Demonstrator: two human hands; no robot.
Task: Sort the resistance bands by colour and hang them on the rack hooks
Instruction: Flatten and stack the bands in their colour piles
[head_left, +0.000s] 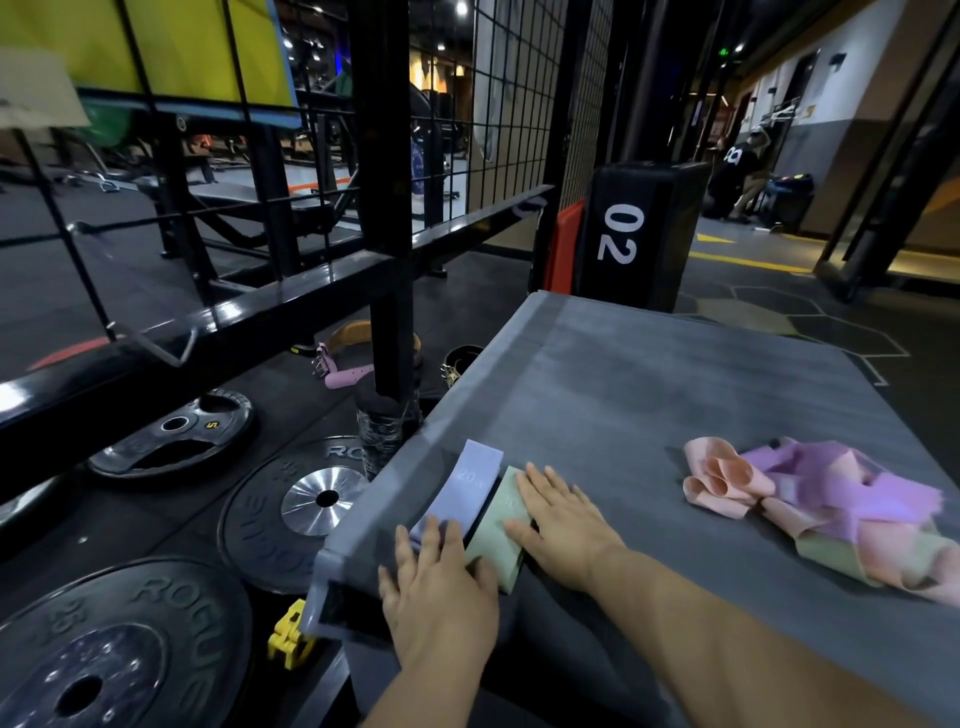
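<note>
A lilac band (475, 480) and a pale green band (498, 525) lie flat side by side near the left edge of a grey padded box (649, 384). My left hand (441, 587) rests flat with straight fingers over the near ends of both bands. My right hand (563, 522) presses flat on the green band's right side. A tangled pile of pink, purple and green bands (810, 506) lies at the right of the box. A metal rack hook (156, 343) sticks out from the black wire rack at left.
Black weight plates (119, 649) and a plate with a silver hub (296, 506) lie on the floor at left, with a yellow clip (291, 634). A black rack post (387, 218) and a black "02" box (639, 234) stand behind. A person sits far right.
</note>
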